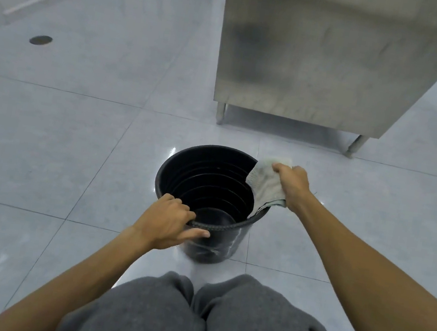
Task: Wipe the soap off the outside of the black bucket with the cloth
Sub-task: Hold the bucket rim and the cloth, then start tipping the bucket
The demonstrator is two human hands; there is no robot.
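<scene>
Bucket stands upright, mouth up; left hand grips rim, right hand clutches cloth.

- round black plastic bucket: stands upright on the pale tiled floor, open mouth up, stepped rings running down its inner wall; whitish soapy streaks show on the near outer wall, below the ribbed rim.
- pale greenish-white towelling cloth: crumpled, draped over the bucket's right rim, one part hanging inside, its upper end bunched in the right hand.
</scene>
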